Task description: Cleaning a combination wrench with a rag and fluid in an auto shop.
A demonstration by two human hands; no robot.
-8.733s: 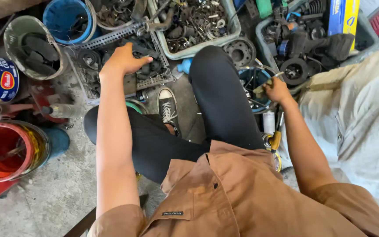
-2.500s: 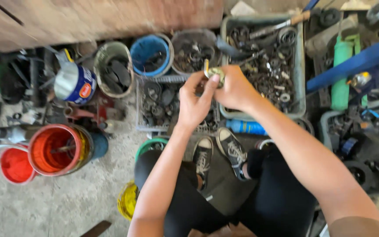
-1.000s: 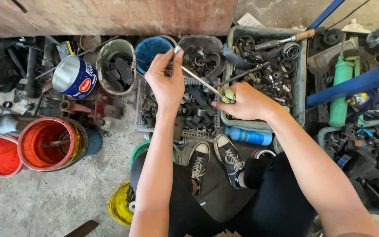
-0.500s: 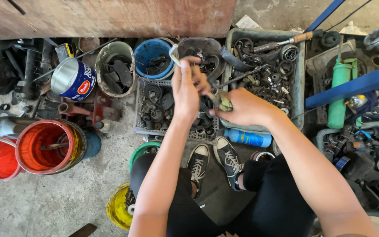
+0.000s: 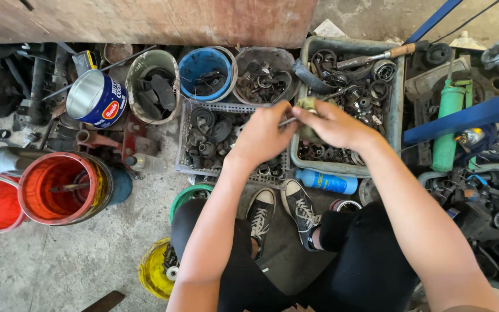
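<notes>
While my left hand (image 5: 261, 136) pinches a thin metal rod (image 5: 288, 121), my right hand (image 5: 333, 124) grips a small greenish part (image 5: 307, 104) at twelve o'clock, steadying both above the grey crate (image 5: 401, 92).

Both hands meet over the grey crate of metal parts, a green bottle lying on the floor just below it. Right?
Not quite: the bottle lying on the floor below the grey crate is blue, not green, as the head view shows. The rest holds: the left hand and right hand meet over that crate of metal parts.
</notes>
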